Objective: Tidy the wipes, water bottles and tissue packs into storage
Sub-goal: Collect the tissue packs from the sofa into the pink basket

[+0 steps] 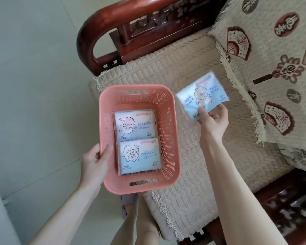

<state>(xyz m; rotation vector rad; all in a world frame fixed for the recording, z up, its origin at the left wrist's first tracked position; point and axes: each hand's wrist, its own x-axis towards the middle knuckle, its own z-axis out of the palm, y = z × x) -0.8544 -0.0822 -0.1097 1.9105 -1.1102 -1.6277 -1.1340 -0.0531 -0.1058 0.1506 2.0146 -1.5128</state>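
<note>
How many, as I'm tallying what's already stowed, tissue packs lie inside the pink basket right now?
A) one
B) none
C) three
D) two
D: a far tissue pack and a near tissue pack lie flat on the floor of the pink basket; the third pack is outside it, pinched by the right hand.

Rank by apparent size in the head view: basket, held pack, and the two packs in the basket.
Largest: basket.
Then held pack, near pack and far pack inside it: they look alike, and differing camera distance makes ranking unsure.
</note>
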